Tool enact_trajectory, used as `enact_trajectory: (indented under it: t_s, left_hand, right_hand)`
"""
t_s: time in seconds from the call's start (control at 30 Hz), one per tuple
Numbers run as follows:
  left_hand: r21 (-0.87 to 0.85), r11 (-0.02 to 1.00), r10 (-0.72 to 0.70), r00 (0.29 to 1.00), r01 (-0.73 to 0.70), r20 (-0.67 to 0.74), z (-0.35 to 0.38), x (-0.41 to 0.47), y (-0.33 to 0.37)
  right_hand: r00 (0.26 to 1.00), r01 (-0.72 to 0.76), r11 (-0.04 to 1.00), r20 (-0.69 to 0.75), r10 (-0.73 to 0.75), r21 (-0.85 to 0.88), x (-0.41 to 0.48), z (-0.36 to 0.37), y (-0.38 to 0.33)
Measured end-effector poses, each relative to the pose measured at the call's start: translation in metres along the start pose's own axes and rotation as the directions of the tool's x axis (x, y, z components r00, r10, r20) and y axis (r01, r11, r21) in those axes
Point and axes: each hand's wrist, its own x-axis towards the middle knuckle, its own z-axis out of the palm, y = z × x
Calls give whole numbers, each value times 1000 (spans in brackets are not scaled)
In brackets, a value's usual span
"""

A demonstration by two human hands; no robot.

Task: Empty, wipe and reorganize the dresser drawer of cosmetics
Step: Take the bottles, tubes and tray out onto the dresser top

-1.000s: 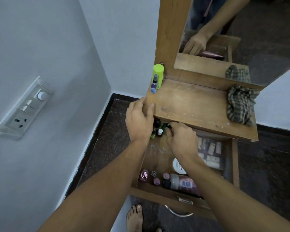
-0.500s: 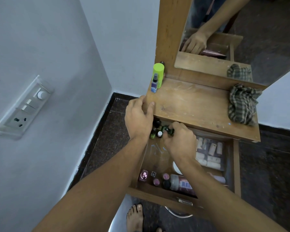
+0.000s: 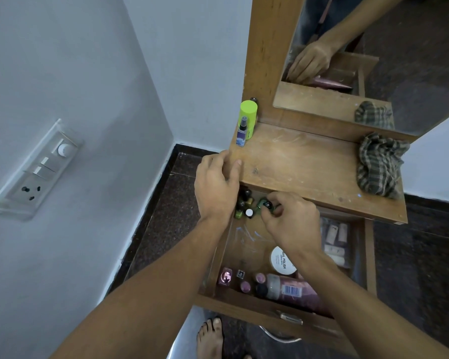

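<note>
The wooden drawer (image 3: 246,301) stands pulled out under the dresser top (image 3: 309,167). My right hand (image 3: 288,218) is at the drawer's back left corner and pinches a small green nail polish bottle (image 3: 264,204) among several small bottles (image 3: 244,206). My left hand (image 3: 215,187) rests on the dresser top's left front corner, thumb on the wood. At the drawer's front lie pink bottles (image 3: 244,281), a large pink bottle with a barcode (image 3: 293,290) and a white round nail polish tub (image 3: 283,260). A clear pouch of tubes (image 3: 336,242) lies at the right.
A lime green can (image 3: 249,117) and a small blue spray bottle (image 3: 241,133) stand at the top's back left. A checked cloth (image 3: 379,167) lies at its right. The mirror (image 3: 373,60) rises behind. A wall with a switch panel (image 3: 36,169) is at the left. My bare foot (image 3: 210,338) is below.
My right hand has shifted slightly right and lifted a little, its fingers closing round the green bottle. The left hand stays on the corner.
</note>
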Motion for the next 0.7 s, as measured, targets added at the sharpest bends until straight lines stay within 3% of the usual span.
enact_trajectory:
  t_s: [0.33,0.5,0.7]
  left_hand:
    - [83,992,94,995,-96,37,-3,-4,1]
    - [55,991,121,992,-122,36,-4,-4,2]
    - [56,998,25,999,-24,-23,5,11,11]
  right_hand:
    - [996,84,995,-27,-83,46,45,-96,-69]
    - [996,90,993,-13,-89,71,89,-91,-94]
    - [995,92,995,25,-93,36,116,-65,-102]
